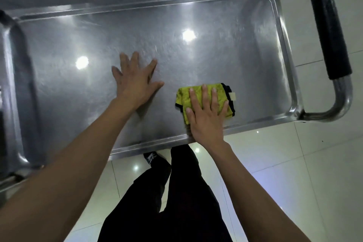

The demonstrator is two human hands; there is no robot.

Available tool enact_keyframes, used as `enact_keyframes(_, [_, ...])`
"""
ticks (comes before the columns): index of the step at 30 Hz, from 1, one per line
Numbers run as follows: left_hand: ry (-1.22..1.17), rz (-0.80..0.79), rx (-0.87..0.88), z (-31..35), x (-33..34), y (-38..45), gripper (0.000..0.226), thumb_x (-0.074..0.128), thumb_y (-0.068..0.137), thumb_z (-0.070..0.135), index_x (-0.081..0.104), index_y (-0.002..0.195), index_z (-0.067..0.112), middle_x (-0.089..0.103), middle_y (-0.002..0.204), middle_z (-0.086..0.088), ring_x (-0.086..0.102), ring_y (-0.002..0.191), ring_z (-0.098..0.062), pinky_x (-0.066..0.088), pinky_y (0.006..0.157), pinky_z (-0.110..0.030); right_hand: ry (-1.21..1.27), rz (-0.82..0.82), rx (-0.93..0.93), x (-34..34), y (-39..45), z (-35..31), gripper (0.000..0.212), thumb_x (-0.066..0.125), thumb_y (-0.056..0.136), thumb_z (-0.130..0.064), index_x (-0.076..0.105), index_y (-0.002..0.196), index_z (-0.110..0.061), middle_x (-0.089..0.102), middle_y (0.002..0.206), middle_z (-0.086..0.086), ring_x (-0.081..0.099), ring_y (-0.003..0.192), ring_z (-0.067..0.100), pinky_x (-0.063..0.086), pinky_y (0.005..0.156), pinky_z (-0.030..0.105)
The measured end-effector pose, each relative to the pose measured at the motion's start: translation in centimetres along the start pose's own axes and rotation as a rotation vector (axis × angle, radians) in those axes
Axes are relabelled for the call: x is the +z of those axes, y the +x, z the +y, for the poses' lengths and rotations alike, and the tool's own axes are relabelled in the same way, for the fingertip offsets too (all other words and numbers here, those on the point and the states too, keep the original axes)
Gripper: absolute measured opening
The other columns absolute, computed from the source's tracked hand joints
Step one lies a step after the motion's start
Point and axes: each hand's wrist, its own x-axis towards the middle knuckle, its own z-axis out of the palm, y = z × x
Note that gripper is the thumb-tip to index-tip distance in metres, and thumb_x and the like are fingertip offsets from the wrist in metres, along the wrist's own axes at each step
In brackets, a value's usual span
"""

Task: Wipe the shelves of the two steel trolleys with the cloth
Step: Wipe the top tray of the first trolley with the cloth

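Note:
A steel trolley's top shelf point(225, 49) fills the upper half of the view, shiny with a raised rim. My right hand point(206, 116) lies flat with straight fingers on a folded yellow-green cloth point(183, 97) with black edging, pressing it onto the shelf near the front rim, right of the middle. My left hand point(135, 80) rests flat on the bare steel with its fingers spread, a little left of the cloth. Only this one trolley's shelf is plainly seen.
The trolley's handle point(328, 25) with a black grip stands at the right end, bent down to the shelf corner. Another steel frame point(11, 84) is at the left edge. White floor tiles point(294, 163) lie below, with my dark trousers and a shoe point(152, 158) close to the front rim.

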Motion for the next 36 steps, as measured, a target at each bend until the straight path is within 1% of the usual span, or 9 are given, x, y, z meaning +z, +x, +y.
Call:
enact_keyframes(2, [0.003, -0.023, -0.022, -0.1, 0.2, -0.1, 0.075, 0.044, 0.089, 0.074, 0.022, 0.153, 0.042, 0.011, 0.164, -0.011, 0.001, 0.149, -0.046, 0.015, 0.11, -0.076, 0.001, 0.005, -0.031, -0.5, 2.7, -0.7, 0.056, 0.021, 0.107, -0.049, 0.006, 0.16, -0.037, -0.003, 0.169, 0.003, -0.01, 0.155, 0.03, -0.005, 0.117, 0.068])
enact_keyframes(6, [0.034, -0.035, -0.073, 0.5, 0.0, 0.1, 0.087, 0.04, 0.089, 0.075, 0.017, 0.158, 0.026, 0.009, 0.166, -0.01, 0.0, 0.15, -0.045, 0.018, 0.11, -0.075, 0.027, 0.007, -0.101, -1.9, 9.6, -2.8, 0.055, 0.02, 0.107, -0.049, 0.008, 0.16, -0.038, -0.003, 0.169, 0.003, -0.009, 0.155, 0.03, -0.008, 0.116, 0.067])
enact_keyframes(8, [0.039, -0.046, -0.085, 0.7, -0.1, 0.2, 0.09, 0.04, 0.09, 0.074, 0.015, 0.159, 0.023, 0.008, 0.167, -0.01, -0.001, 0.151, -0.045, 0.018, 0.11, -0.074, 0.04, 0.001, -0.122, -2.7, 13.6, -4.2, 0.055, 0.02, 0.106, -0.049, 0.008, 0.159, -0.038, -0.004, 0.169, 0.002, -0.009, 0.155, 0.031, -0.01, 0.116, 0.068])
enact_keyframes(15, [0.029, -0.075, -0.103, 0.6, 0.0, 0.4, 0.087, 0.028, 0.089, 0.077, 0.014, 0.159, 0.027, 0.005, 0.168, -0.008, -0.008, 0.152, -0.041, 0.015, 0.113, -0.072, 0.039, 0.018, -0.204, -5.4, 27.9, -9.0, 0.056, 0.019, 0.106, -0.048, 0.008, 0.16, -0.035, -0.003, 0.169, 0.005, -0.01, 0.154, 0.034, -0.007, 0.116, 0.07])
enact_keyframes(20, [-0.008, -0.063, -0.108, 0.6, -0.2, 0.6, 0.086, 0.029, 0.089, 0.077, 0.018, 0.159, 0.029, 0.006, 0.168, -0.006, -0.009, 0.153, -0.039, 0.015, 0.114, -0.071, 0.025, 0.027, -0.203, -6.4, 32.4, -11.4, 0.058, 0.021, 0.105, -0.046, 0.008, 0.16, -0.034, -0.003, 0.169, 0.006, -0.008, 0.154, 0.036, -0.006, 0.115, 0.071])
enact_keyframes(27, [-0.009, -0.09, -0.079, -0.3, -0.5, 0.3, 0.084, 0.032, 0.09, 0.076, 0.007, 0.158, 0.034, -0.002, 0.169, -0.002, -0.012, 0.153, -0.037, 0.013, 0.117, -0.067, 0.057, -0.02, -0.18, -6.3, 28.8, -11.0, 0.059, 0.02, 0.105, -0.048, 0.005, 0.16, -0.036, -0.006, 0.169, 0.002, -0.011, 0.154, 0.031, -0.009, 0.118, 0.065])
enact_keyframes(30, [-0.025, -0.128, -0.045, -1.1, -0.8, 0.2, 0.08, 0.039, 0.095, 0.065, 0.005, 0.159, 0.033, -0.006, 0.168, 0.001, -0.013, 0.153, -0.035, 0.012, 0.118, -0.065, 0.058, -0.024, -0.158, -5.1, 23.7, -10.1, 0.058, 0.021, 0.105, -0.049, 0.004, 0.16, -0.037, -0.006, 0.169, 0.0, -0.01, 0.155, 0.029, -0.007, 0.119, 0.064])
enact_keyframes(33, [-0.067, -0.151, 0.002, -2.2, -1.4, -0.4, 0.072, 0.043, 0.098, 0.049, 0.014, 0.159, 0.028, -0.002, 0.169, -0.001, -0.009, 0.154, -0.031, 0.013, 0.119, -0.061, 0.069, -0.029, -0.103, -3.4, 17.0, -9.2, 0.059, 0.023, 0.105, -0.05, 0.003, 0.16, -0.038, -0.008, 0.169, -0.001, -0.012, 0.154, 0.027, -0.005, 0.119, 0.065])
enact_keyframes(36, [-0.03, -0.115, 0.028, -4.5, -1.6, -2.5, 0.063, 0.046, 0.097, 0.047, 0.027, 0.154, 0.026, 0.007, 0.167, -0.007, -0.004, 0.154, -0.033, 0.016, 0.117, -0.063, 0.047, -0.022, -0.074, -1.4, 9.4, -8.7, 0.06, 0.024, 0.105, -0.051, 0.002, 0.159, -0.039, -0.008, 0.169, 0.0, -0.012, 0.154, 0.027, -0.003, 0.118, 0.066])
